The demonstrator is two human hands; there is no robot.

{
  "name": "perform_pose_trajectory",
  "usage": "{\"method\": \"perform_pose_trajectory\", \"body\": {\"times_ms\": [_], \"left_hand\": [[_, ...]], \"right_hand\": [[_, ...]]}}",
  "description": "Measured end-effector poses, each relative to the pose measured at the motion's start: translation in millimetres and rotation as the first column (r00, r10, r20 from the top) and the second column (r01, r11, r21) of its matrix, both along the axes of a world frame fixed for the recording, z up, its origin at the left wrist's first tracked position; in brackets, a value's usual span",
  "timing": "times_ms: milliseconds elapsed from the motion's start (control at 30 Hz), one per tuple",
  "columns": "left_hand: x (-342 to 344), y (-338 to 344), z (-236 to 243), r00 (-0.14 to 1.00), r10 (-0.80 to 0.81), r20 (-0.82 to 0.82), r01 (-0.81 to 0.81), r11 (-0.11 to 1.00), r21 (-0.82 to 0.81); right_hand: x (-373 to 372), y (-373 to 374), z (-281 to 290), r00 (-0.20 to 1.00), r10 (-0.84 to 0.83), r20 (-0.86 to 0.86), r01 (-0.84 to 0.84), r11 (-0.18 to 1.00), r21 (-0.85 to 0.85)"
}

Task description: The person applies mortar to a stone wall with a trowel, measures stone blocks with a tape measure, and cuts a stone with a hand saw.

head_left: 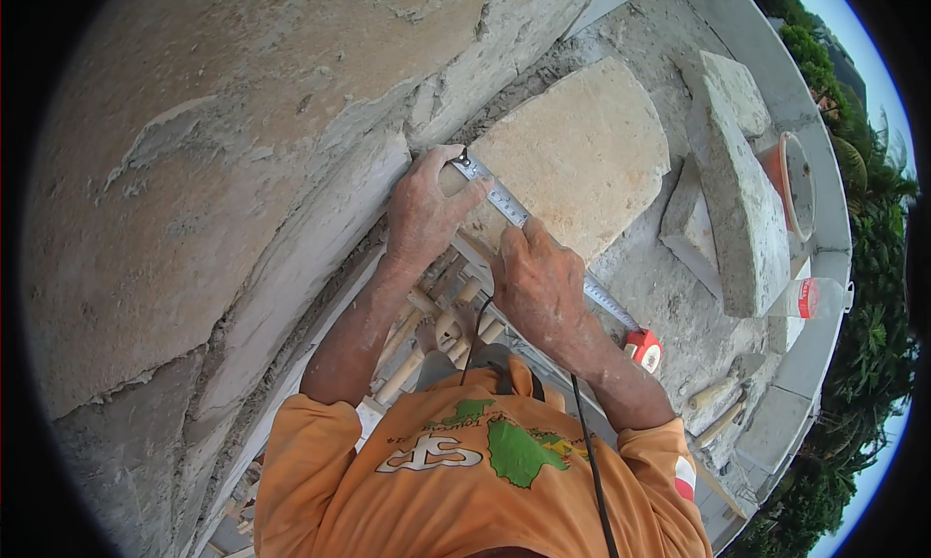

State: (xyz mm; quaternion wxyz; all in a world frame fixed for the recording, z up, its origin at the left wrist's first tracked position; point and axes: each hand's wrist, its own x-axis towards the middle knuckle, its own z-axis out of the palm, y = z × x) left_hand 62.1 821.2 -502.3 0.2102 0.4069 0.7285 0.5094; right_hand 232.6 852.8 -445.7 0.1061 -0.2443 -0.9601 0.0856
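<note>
A tape measure extends along the near edge of a pale stone slab; the left hand pinches its end, the right hand curls over it (exact grasp cannot be told).

Outdoor bldg. site: rough stone wall on L, dusty concrete ledge w/ loose stone slabs, 1 bucket, 1 trowel & 1 tape measure, wooden poles below, trees & sky past the edge.
</note>
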Motion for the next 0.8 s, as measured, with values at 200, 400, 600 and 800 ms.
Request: {"method": "perform_pose_trajectory", "body": {"times_ms": [200, 400, 600, 800], "left_hand": [[1, 1, 3, 0.999, -0.005, -0.047, 0.005, 1.0, -0.001], [1, 0, 5, 1.0, 0.02, 0.0, -0.02, 0.999, -0.027], [0, 1, 3, 0.999, -0.009, 0.037, 0.011, 0.999, -0.045], [0, -1, 5, 1.0, 0.001, -0.018, -0.001, 0.999, -0.033]], "right_hand": [[9, -39, 1, 0.993, 0.115, -0.011, -0.115, 0.981, -0.154], [19, -4, 23, 0.994, -0.012, -0.109, -0.001, 0.993, -0.114], [17, 10, 6, 0.989, -0.01, -0.147, -0.005, 0.995, -0.098], [8, 9, 4, 0.996, -0.005, -0.084, 0.003, 1.0, -0.026]]}}
